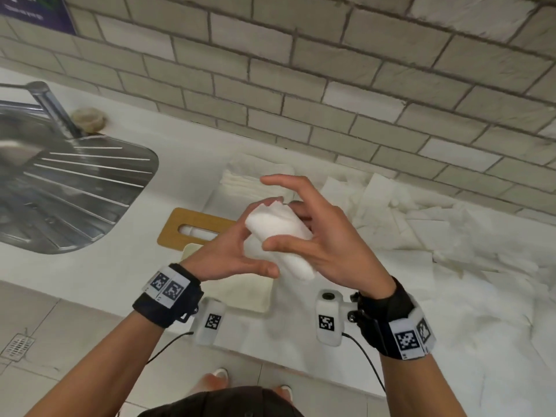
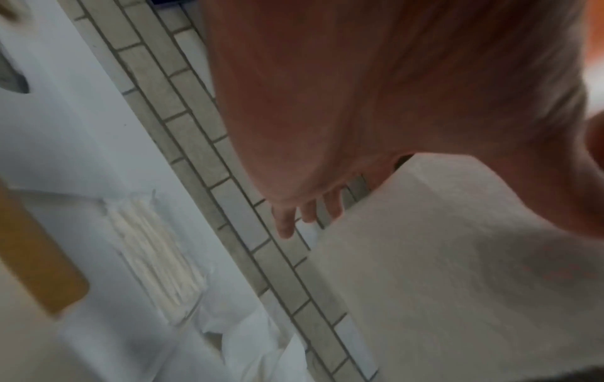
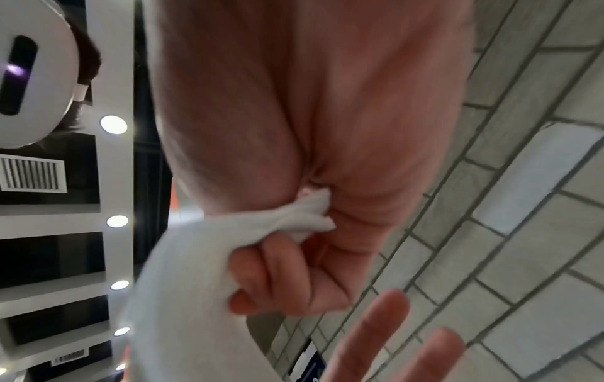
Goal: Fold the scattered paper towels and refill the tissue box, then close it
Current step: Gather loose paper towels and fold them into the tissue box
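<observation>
1. Paper towel [image 1: 278, 236]: white, folded into a thick bundle, held in the air between both hands above the surface [image 1: 135, 266].
2. Left hand [image 1: 228, 254]: grip closed on the bundle, thumb and fingers pinching its lower side.
3. Right hand [image 1: 319, 236]: grip closed on the same bundle, thumb across it, index finger raised clear.
4. Scattered paper towels [image 1: 421, 230]: loose pile on the surface, right of the hands.
5. Folded stack [image 1: 240, 182]: near the tiled wall [image 1: 331, 85].
6. Wooden lid [image 1: 192, 227]: slotted, flat on the surface.
7. Sink [image 1: 69, 191]: steel, far left.
</observation>
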The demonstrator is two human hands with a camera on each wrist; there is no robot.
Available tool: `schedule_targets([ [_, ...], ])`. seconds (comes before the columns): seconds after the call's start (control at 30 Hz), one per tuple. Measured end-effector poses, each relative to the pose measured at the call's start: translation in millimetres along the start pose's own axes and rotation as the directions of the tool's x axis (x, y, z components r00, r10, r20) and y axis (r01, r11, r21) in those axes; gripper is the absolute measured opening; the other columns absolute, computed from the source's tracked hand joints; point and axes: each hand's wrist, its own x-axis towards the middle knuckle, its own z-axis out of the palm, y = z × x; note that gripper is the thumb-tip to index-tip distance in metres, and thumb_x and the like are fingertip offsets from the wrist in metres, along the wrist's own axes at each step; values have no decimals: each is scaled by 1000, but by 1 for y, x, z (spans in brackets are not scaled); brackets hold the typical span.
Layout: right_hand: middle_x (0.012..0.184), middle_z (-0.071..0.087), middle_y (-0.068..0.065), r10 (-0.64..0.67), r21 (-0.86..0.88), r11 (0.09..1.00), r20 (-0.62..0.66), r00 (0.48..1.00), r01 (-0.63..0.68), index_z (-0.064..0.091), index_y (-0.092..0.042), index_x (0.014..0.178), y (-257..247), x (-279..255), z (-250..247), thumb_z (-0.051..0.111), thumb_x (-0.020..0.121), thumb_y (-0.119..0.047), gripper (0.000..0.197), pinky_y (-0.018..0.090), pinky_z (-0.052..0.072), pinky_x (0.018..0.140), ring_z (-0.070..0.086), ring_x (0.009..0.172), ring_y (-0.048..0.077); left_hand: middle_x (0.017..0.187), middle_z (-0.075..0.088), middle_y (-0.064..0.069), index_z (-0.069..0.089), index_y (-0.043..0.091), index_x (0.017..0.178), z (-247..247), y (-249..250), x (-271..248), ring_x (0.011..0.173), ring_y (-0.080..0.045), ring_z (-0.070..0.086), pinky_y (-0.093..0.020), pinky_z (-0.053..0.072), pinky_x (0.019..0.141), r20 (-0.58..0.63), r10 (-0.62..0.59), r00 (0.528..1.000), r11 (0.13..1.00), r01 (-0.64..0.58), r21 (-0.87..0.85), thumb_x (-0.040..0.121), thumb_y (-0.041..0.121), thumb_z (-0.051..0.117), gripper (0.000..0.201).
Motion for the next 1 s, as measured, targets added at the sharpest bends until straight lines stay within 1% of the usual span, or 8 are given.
schedule_targets([
  [0.1, 124, 68, -12, -146, -76, 988, -171, 974, 134, 57, -24, 145, -6, 8, 15, 82, 95, -18, 55, 29, 55, 91, 67, 105, 20, 134, 71, 13, 55, 29, 147, -31, 15, -15, 126, -7, 67, -29, 56, 100, 7, -3, 1000, 993, 2, 119, 78, 23, 93, 79],
  [0.17, 137, 62, -18, -155, -86, 987, -328, 932, 134, 57, -22, 143, 4, 2, 19, 79, 98, -16, 51, 37, 53, 103, 65, 121, 17, 119, 78, 11, 71, 32, 130, -55, 14, -29, 111, -9, 74, -35, 61, 92, -110, -18, 994, 991, 33, 132, 81, 25, 90, 54],
  [0.3, 119, 64, -23, 77, -30, 995, -411, 908, -98, 53, -32, 147, 50, -27, 50, 81, 97, -20, 60, 31, 61, 86, 69, 109, 8, 111, 81, 7, 77, 22, 120, -80, -14, -58, 105, -15, 78, -46, 62, 98, -317, -23, 948, 994, 55, 94, 85, 20, 86, 36],
  [0.43, 124, 69, -18, 195, -7, 972, -528, 827, -233, 64, -34, 125, 94, -78, 92, 79, 97, -17, 36, 35, 59, 89, 68, 118, 12, 101, 80, 8, 73, 29, 112, -45, -44, -79, 96, -12, 78, -44, 64, 89, -310, 45, 950, 976, 24, 216, 91, 24, 84, 24],
  [0.6, 114, 73, -18, 205, -81, 955, -519, 830, -286, 65, -35, 113, 117, -127, 137, 77, 97, -4, 37, 13, 51, 87, 73, 106, 9, 96, 74, 11, 67, 32, 103, -12, -85, -121, 89, -16, 73, -42, 60, 84, -229, 84, 970, 925, 9, 379, 95, 30, 79, 14],
  [0.83, 115, 71, -17, 232, -89, 947, -471, 851, -308, 68, -27, 118, 169, -136, 181, 77, 95, -2, 35, 17, 51, 97, 70, 112, 11, 117, 73, 26, 75, 30, 116, 1, -151, -137, 109, 0, 71, -21, 54, 97, -215, 29, 976, 922, 57, 382, 94, 17, 80, 26],
  [0.9, 119, 70, -18, 322, -33, 927, -436, 840, -373, 63, -31, 122, 183, -133, 191, 77, 96, -6, 39, 23, 52, 101, 68, 118, 9, 121, 71, 28, 73, 30, 120, 2, -173, -130, 114, 4, 67, -23, 53, 101, -188, -5, 982, 908, 83, 411, 96, 24, 79, 25],
  [1.0, 112, 72, -19, 347, -23, 914, -472, 810, -405, 65, -30, 116, 189, -131, 199, 75, 96, -4, 35, 28, 56, 92, 70, 107, 7, 112, 74, 23, 74, 27, 114, 5, -191, -124, 105, 3, 69, -32, 56, 94, -219, -3, 976, 894, 101, 437, 100, 25, 74, 14],
])
